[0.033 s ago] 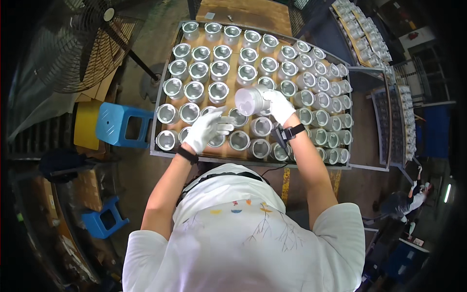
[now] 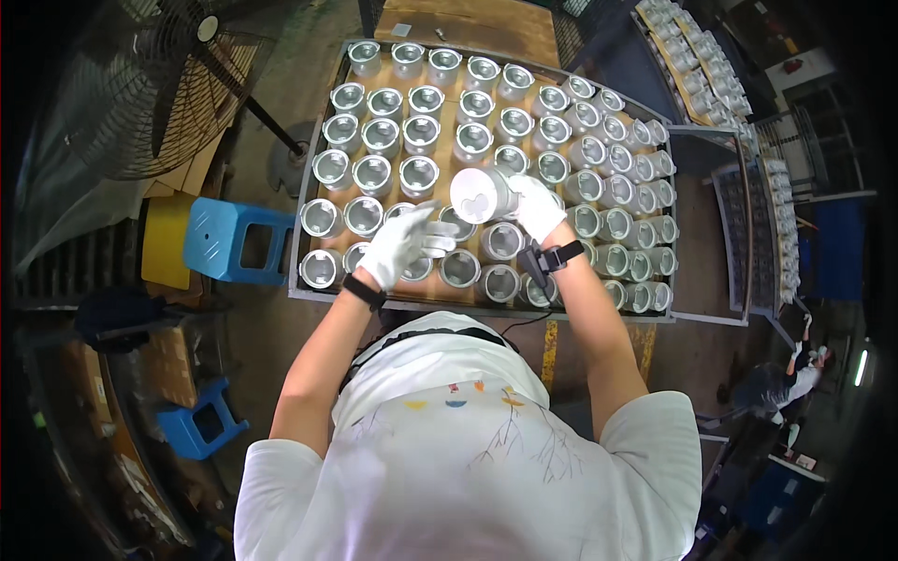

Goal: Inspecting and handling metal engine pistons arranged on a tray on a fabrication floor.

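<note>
Catching more light than a moment ago, the pale round end of a silvery cylindrical container [image 2: 485, 194] now shows a curved mark more clearly, so it has probably been tipped a little toward the wearer. Little else differs: the container is off the wooden board [image 2: 447, 159], held above the rows of silvery, round-rimmed containers [image 2: 420, 175] standing there. For the work in hand, this suggests that the piece is being turned in the air rather than carried across.

Only 1 of the 2 hands bears it. The right hand [image 2: 540, 208], in a white glove, grips the container's side from the right, its far fingers hidden behind the wall; a black strap [image 2: 564, 253] circles that wrist. The left hand [image 2: 404, 245], in a matching white glove, has its fingers stretched and partly spread, holding nothing visible. It hangs over the near rows, its fingertips just below and left of the raised container, apparently apart from it. A black wristband [image 2: 363, 292] sits below that glove.
</note>
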Motion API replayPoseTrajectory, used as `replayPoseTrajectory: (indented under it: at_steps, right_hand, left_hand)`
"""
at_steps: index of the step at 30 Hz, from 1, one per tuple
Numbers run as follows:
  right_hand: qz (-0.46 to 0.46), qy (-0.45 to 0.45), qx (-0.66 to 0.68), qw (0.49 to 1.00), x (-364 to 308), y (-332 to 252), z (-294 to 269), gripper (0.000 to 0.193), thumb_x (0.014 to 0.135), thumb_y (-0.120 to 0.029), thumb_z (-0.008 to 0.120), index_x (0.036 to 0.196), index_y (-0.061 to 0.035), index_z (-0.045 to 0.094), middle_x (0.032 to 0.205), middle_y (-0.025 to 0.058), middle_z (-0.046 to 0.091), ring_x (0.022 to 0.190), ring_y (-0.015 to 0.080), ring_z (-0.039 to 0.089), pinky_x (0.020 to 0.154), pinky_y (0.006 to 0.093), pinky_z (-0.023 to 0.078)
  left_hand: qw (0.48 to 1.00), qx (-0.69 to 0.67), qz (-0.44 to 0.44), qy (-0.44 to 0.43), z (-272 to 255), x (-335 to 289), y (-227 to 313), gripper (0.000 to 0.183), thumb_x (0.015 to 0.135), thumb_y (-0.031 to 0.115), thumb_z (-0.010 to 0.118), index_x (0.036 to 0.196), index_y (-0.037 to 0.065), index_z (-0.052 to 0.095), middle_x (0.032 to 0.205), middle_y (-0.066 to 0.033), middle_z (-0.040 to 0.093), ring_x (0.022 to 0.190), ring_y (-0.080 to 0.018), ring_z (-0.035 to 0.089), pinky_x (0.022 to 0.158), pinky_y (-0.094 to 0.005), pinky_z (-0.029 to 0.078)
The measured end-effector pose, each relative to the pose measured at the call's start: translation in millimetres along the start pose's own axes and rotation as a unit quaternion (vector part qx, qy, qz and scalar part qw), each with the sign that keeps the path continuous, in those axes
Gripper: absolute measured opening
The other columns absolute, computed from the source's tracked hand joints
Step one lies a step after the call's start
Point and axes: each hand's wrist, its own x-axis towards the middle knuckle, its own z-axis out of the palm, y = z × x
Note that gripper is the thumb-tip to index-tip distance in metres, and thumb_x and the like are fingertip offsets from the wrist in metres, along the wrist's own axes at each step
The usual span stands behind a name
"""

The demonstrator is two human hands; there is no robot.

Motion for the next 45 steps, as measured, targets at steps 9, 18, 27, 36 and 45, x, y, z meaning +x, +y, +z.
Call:
replayPoseTrajectory:
  at_steps: [9, 18, 27, 36, 45]
  right_hand:
    - [0.045, 0.052, 0.318, 0.946, 3, 70, -2, 0.025, 0.101, -0.018, 0.044, 0.111, -0.0041, 0.063, 0.107, 0.0103, 0.068, 0.102, 0.0241, 0.065, 0.098, 0.0388, 0.052]
    - [0.099, 0.001, 0.454, 0.886, -12, 73, 17, 0.028, 0.093, -0.012, 0.046, 0.113, -0.0008, 0.062, 0.114, 0.0154, 0.067, 0.107, 0.0295, 0.063, 0.100, 0.0464, 0.051]
    - [-0.192, -0.029, -0.322, 0.927, -43, 15, 44, 0.039, 0.083, -0.011, 0.062, 0.120, 0.0019, 0.064, 0.102, 0.0091, 0.070, 0.095, 0.0172, 0.065, 0.083, 0.0344, 0.051]
    - [-0.276, 0.119, -0.628, 0.718, -33, 1, 57, 0.028, 0.077, -0.010, 0.064, 0.103, 0.0017, 0.068, 0.078, 0.0187, 0.065, 0.071, 0.0314, 0.063, 0.067, 0.0425, 0.050]
    - [-0.206, 0.014, -0.642, 0.738, -50, -32, 71, 0.022, 0.086, -0.023, 0.075, 0.095, -0.0044, 0.068, 0.076, 0.0072, 0.057, 0.066, 0.0215, 0.050, 0.064, 0.0347, 0.042]
  left_hand:
    - [0.983, -0.065, -0.104, -0.137, 54, 17, 5, 0.063, 0.105, 0.058, 0.033, 0.139, 0.007, 0.050, 0.103, -0.0156, 0.071, 0.074, -0.0222, 0.069, 0.063, -0.0311, 0.058]
    - [0.979, -0.053, -0.111, -0.164, 26, 16, -5, 0.064, 0.104, 0.058, 0.036, 0.144, 0.008, 0.046, 0.113, -0.0160, 0.070, 0.081, -0.0228, 0.071, 0.060, -0.0311, 0.059]
    - [0.962, -0.243, -0.073, -0.098, 44, 9, 18, 0.055, 0.107, 0.039, 0.037, 0.150, 0.005, 0.037, 0.148, -0.0178, 0.048, 0.130, -0.0333, 0.054, 0.107, -0.0551, 0.047]
    - [0.991, -0.126, 0.043, 0.011, 66, 8, 19, 0.050, 0.105, 0.031, 0.051, 0.147, 0.006, 0.041, 0.147, -0.0135, 0.050, 0.132, -0.0288, 0.051, 0.116, -0.0485, 0.036]
    - [0.976, -0.181, -0.038, -0.118, 43, 5, 33, 0.061, 0.100, 0.049, 0.051, 0.143, 0.006, 0.046, 0.134, -0.0164, 0.061, 0.113, -0.0332, 0.065, 0.078, -0.0508, 0.061]
